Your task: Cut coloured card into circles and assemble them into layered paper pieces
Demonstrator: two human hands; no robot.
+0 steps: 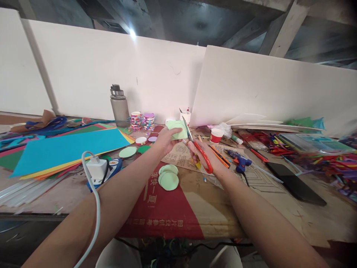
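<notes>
In my left hand [166,141] is a light green sheet [178,126], pinched under the thumb; a curved outline shows on it. My right hand [196,150] grips red-handled scissors [205,158], their blades apart and pointing up beside the sheet's right edge. Whether the blades touch the sheet I cannot tell. Below the hands, several light green discs [169,180] lie overlapped on the cardboard [192,219]. Another pale green disc [127,152] and a darker green one [144,149] rest left of my left hand.
Coloured sheets [72,147] and a white plug adapter [97,169] with its cable lie left. A grey bottle [119,108] stands behind. To the right are a paper cup [216,136], a blue glue gun [241,163], a black phone-like slab [295,182] and pipe cleaners [329,163].
</notes>
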